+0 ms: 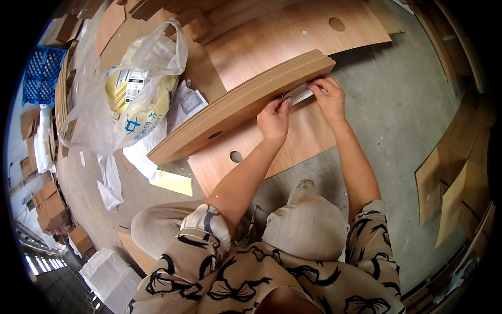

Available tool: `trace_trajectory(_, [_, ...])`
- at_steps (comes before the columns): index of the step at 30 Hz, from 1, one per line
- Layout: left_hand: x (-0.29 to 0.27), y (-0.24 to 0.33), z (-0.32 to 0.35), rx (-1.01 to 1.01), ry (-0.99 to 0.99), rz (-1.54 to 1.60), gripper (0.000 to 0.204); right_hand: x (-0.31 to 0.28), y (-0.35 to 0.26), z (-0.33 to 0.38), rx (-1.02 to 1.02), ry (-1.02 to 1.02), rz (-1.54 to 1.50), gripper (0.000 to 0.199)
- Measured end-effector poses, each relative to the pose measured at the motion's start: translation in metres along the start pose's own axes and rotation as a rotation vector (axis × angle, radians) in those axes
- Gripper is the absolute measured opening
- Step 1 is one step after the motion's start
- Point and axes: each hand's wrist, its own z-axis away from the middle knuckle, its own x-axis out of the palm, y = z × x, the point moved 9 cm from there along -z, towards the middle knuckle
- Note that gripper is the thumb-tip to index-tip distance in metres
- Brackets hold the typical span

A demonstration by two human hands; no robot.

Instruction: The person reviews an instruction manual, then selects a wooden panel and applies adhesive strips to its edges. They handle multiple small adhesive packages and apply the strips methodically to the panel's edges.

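On the grey concrete floor [402, 115], strewn with wooden panels [293, 36] and a plastic bag [130, 89], her left hand [273, 119] and right hand [329, 97] pinch a small pale strip [299, 93] against the stacked boards' edge [235, 107].

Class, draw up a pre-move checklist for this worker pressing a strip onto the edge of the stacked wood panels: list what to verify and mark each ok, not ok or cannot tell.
1. Left hand on the strip: ok, fingertips pinch its near end.
2. Right hand on the strip: ok, fingers hold its far end.
3. Strip against the panel stack edge: ok.
4. Strip fully stuck down: cannot tell.
5. Stack resting on the lower panel: ok.
6. Plastic bag apart from both hands: ok.
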Motion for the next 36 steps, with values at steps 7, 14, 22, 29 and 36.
trace_trajectory(7, [-0.008,0.017,0.001,0.059,0.108,-0.132,0.028,0.001,0.021,0.01,0.229,0.081,-0.041,0.012])
trace_trajectory(14, [-0.009,0.017,0.0,0.12,0.129,-0.207,0.028,0.016,0.006,0.023,0.277,0.027,0.105,0.017])
trace_trajectory(22, [-0.008,0.017,0.001,0.161,0.14,-0.222,0.026,0.035,-0.017,0.02,0.245,-0.157,-0.036,0.017])
trace_trajectory(29, [-0.013,0.01,0.009,0.007,0.055,-0.072,0.032,0.043,0.001,0.01,0.423,-0.383,0.02,0.019])
trace_trajectory(36, [-0.061,-0.054,0.008,-0.202,-0.159,-0.11,0.035,0.054,-0.005,0.014,0.368,-0.368,0.031,0.019])
